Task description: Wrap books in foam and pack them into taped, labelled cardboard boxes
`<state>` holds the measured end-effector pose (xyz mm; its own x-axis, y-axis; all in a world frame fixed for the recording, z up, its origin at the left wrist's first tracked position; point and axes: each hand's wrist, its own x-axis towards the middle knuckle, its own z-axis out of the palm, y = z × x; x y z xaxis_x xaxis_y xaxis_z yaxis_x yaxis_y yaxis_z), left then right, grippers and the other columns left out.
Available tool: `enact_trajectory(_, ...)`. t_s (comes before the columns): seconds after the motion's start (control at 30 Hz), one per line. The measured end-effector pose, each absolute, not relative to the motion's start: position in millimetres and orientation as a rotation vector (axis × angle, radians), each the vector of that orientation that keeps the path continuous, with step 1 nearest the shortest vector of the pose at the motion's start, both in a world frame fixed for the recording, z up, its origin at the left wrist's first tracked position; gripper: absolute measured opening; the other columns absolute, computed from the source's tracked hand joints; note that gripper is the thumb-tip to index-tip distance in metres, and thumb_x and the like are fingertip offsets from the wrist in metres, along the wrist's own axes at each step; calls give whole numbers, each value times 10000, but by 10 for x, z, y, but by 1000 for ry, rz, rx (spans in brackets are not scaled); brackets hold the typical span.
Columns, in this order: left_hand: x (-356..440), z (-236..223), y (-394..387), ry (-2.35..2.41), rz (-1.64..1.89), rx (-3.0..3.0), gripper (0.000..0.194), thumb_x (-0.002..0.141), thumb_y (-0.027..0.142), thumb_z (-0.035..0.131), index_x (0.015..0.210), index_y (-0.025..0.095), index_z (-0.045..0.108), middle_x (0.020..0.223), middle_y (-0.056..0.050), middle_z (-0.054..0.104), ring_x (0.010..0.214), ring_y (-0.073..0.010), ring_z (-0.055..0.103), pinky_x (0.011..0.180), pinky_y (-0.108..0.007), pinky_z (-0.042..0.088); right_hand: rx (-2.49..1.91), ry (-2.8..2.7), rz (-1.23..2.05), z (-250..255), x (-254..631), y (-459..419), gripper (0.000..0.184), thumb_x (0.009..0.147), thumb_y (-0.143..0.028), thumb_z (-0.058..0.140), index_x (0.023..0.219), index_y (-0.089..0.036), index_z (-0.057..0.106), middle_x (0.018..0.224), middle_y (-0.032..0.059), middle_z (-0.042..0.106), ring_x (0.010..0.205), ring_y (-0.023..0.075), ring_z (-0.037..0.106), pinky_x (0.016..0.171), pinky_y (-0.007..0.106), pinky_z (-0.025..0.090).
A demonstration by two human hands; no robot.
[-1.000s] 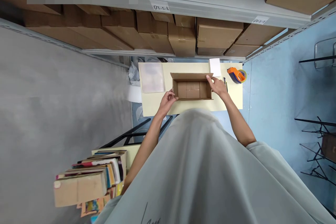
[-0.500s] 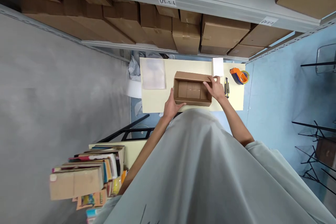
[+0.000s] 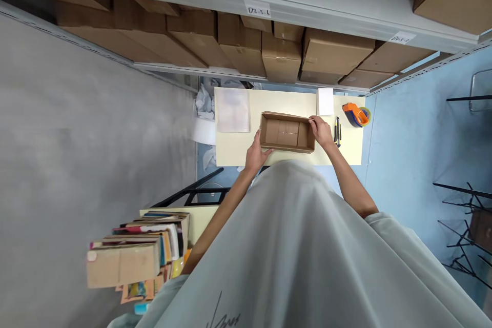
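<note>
An open-topped cardboard box (image 3: 287, 133) sits on the pale yellow table, its inside facing up and a taped seam showing on its bottom. My left hand (image 3: 257, 156) holds its near left corner, thumb along the near side and fingers against the left end. At the far right corner, my right hand (image 3: 322, 131) grips the rim, with its fingers bent over the edge and partly hidden. Just right of that hand lies a yellow and black utility knife (image 3: 337, 131).
An orange tape dispenser (image 3: 354, 115) and a white box (image 3: 325, 101) are on the table's right side. A clear plastic sheet (image 3: 233, 110) lies at left. Beyond the table rises a shelf (image 3: 292, 10) of cardboard boxes. Books (image 3: 130, 261) are stacked at lower left.
The box's far flap, seen as a broad band before, no longer shows, leaving a thin far rim. My right hand's fingers have closed on the far right corner. The whole view has shifted slightly.
</note>
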<state>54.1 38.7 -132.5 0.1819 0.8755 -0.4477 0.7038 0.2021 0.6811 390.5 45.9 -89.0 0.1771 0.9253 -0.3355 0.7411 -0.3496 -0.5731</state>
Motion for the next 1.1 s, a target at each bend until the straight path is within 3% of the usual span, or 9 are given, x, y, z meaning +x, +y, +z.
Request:
enact_trajectory(0.2, 540, -1324, 338, 1543, 204, 1542, 1166, 904, 357, 933, 1836, 215, 247, 1737, -216, 580, 1527, -466, 650, 1239, -579, 557, -2166, -1617, 915, -954, 3937, 430, 613, 1196, -587, 326, 1430, -195, 735, 1488, 186, 769, 1290, 380, 757, 1165, 515, 569)
enact_trajectory(0.77, 494, -1364, 345, 1430, 285, 1521, 1268, 903, 414, 947, 1862, 238, 136, 1897, -229, 301, 1671, -438, 494, 1335, -552, 484, -2160, -1584, 889, -892, 3903, 419, 590, 1176, -591, 355, 1423, -223, 744, 1493, 173, 774, 1302, 382, 756, 1187, 558, 571)
enact_trajectory(1.1, 532, -1311, 317, 1442, 316, 1516, 1261, 903, 460, 940, 1860, 237, 151, 1892, -215, 327, 1699, -430, 453, 1366, -557, 453, -2167, -1597, 894, -848, 3900, 422, 568, 1175, -557, 361, 1406, -207, 743, 1496, 185, 773, 1302, 386, 766, 1172, 543, 571)
